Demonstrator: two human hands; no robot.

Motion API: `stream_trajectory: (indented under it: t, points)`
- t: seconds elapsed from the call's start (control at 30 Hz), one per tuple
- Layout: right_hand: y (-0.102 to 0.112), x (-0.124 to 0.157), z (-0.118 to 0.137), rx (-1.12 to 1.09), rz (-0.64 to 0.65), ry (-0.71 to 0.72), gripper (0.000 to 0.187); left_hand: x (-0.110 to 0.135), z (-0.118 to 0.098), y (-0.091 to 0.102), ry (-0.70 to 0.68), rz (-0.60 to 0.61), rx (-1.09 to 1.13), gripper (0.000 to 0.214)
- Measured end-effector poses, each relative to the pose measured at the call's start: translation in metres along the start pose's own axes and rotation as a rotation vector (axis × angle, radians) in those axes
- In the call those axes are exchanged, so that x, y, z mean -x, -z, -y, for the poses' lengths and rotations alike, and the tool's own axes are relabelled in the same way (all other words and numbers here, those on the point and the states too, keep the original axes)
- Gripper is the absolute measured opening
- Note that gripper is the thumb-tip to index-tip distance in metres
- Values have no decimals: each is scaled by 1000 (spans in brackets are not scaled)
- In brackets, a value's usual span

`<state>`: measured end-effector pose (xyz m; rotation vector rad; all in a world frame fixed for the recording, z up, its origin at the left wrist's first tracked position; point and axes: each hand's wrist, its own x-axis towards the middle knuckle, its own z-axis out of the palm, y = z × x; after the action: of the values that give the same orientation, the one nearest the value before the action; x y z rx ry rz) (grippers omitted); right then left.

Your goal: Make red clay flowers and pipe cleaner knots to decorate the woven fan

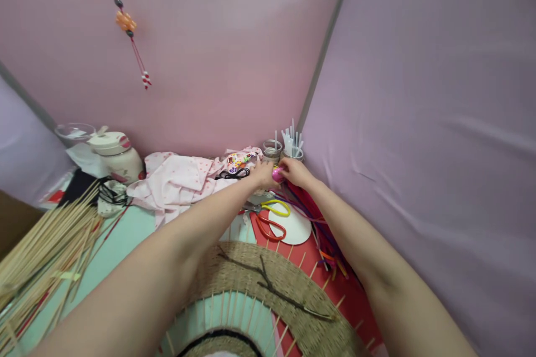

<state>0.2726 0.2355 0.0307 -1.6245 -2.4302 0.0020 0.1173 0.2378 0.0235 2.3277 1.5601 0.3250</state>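
Observation:
At the far corner of the table, both my hands meet around a small shiny pink object (pixel 277 174), whose kind I cannot make out. My right hand (pixel 295 171) pinches it from the right. My left hand (pixel 263 174) is closed against its left side, its fingers partly hidden. Just behind them stand two glass jars, one (pixel 272 148) with a straw-like stick and one (pixel 293 150) full of white translucent sticks. Below my hands lie scissors (pixel 272 209) with yellow and red handles, a white disc (pixel 299 226) and a bundle of colourful strands (pixel 310 201).
A woven ring (pixel 243 262) with protruding wooden sticks fills the front, a forked twig (pixel 272 284) lying across it. Many thin sticks (pixel 46 251) are piled at left. Pink spotted cloth (pixel 180 178) and a cream lidded bottle (pixel 119 159) lie along the back partition (pixel 218 67).

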Motion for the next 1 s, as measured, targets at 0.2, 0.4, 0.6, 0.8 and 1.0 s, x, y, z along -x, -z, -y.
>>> stream_trajectory:
  t: [0.2,0.4,0.6,0.8,1.0]
  points:
    - [-6,-2,-9,-166,-90,-23,13,-10,14,13,-73,85,107,102]
    - [6,-2,-14,-282,-176,-43,9,-17,23,33,-166,148,222,94]
    - [5,3,-14,-400,-279,-135,8,-16,24,37,-192,102,283,64]
    - [4,-1,-13,-515,-339,-234,9,-14,29,45,-133,5,218,50]
    - [-10,-5,-17,-644,-387,-396,15,-6,29,34,-49,-21,38,32]
